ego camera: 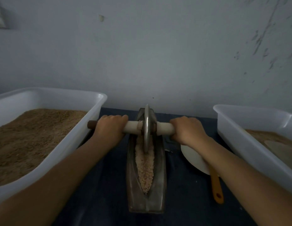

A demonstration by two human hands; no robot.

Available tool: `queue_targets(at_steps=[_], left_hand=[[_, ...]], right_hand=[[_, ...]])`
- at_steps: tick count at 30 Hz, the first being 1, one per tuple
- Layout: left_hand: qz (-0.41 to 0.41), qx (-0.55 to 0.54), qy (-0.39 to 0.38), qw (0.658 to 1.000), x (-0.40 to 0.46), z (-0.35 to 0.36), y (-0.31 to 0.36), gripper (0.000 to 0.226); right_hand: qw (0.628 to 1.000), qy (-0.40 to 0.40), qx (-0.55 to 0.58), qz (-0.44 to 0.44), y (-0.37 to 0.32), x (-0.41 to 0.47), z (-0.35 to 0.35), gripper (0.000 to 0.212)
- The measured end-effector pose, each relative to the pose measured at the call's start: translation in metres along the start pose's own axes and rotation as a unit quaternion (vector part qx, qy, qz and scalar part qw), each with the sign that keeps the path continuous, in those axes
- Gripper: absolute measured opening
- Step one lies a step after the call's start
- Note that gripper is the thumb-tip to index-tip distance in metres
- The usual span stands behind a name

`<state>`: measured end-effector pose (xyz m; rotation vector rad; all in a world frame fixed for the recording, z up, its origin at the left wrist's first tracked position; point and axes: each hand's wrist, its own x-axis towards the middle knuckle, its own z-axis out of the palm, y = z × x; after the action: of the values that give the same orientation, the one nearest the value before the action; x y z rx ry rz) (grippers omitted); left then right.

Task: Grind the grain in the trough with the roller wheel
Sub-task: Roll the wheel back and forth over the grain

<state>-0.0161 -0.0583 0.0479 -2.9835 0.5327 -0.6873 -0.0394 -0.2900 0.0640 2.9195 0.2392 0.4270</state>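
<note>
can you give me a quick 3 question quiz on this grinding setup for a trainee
1. True or false: both hands grip the handle of the roller wheel, the left hand on one side of the disc and the right hand on the other.
2. Multiple choice: where does the wheel sit in the trough? A) at the near end B) toward the far end, by the wall C) lifted clear of it
3. Short answer: what lies under the right forearm, beside the trough?

Key
1. True.
2. B; the grain lies exposed on the near side of the wheel.
3. A white plate and an orange-handled utensil.
</note>
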Motion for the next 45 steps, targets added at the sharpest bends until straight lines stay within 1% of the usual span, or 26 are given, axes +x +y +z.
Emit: queue_targets(at_steps=[3, 7, 12, 14, 19, 21, 23, 27, 30, 35, 38, 41, 45], left_hand=[[-0.013, 0.015, 0.019, 1.000, 0.016, 0.004, 0.001, 0.015], [-0.015, 0.008, 0.017, 1.000, 0.017, 0.004, 0.001, 0.015], [0.007, -0.013, 0.023, 1.000, -0.020, -0.003, 0.002, 0.025], [0.019, -0.021, 0.020, 0.999, -0.038, -0.012, 0.004, 0.027], [0.039, -0.042, -0.021, 0.998, -0.071, -0.037, 0.007, 0.027], [0.044, -0.045, -0.031, 0.998, -0.080, -0.043, 0.006, 0.030], [0.049, -0.043, -0.033, 0.997, -0.085, -0.046, 0.004, 0.030], [0.041, -0.043, -0.039, 0.997, -0.076, -0.039, 0.003, 0.026], [0.035, -0.035, -0.028, 0.998, -0.057, -0.028, 0.003, 0.022], [0.021, -0.001, -0.001, 1.000, -0.018, -0.012, 0.004, 0.019], [0.002, 0.001, -0.005, 1.000, 0.001, -0.005, 0.001, 0.017], [-0.009, 0.019, 0.007, 1.000, 0.012, 0.001, 0.001, 0.018], [0.006, 0.024, 0.024, 0.999, 0.007, 0.004, 0.001, 0.017]], right_hand=[[1.000, 0.001, 0.013, 0.013, 0.006, 0.017, 0.007, 0.025], [1.000, 0.019, 0.010, 0.017, 0.006, 0.020, 0.009, 0.011], [1.000, 0.025, 0.003, -0.016, -0.003, -0.014, 0.004, 0.009], [0.999, 0.024, 0.012, -0.023, -0.008, -0.034, -0.003, 0.012], [0.999, 0.018, 0.022, -0.046, -0.016, -0.078, -0.028, 0.010], [0.998, 0.017, 0.026, -0.054, -0.017, -0.089, -0.037, 0.016], [0.998, 0.012, 0.026, -0.056, -0.017, -0.092, -0.042, 0.017], [0.998, -0.001, 0.020, -0.055, -0.017, -0.078, -0.038, 0.010], [0.999, 0.013, 0.003, -0.036, -0.015, -0.060, -0.025, 0.015], [1.000, -0.029, 0.011, 0.001, -0.005, -0.024, -0.007, 0.018], [1.000, -0.011, -0.002, 0.008, 0.000, -0.002, -0.001, 0.023], [1.000, -0.004, 0.007, 0.016, 0.003, 0.012, 0.001, 0.020], [1.000, -0.010, 0.007, 0.007, 0.002, 0.007, 0.001, 0.019]])
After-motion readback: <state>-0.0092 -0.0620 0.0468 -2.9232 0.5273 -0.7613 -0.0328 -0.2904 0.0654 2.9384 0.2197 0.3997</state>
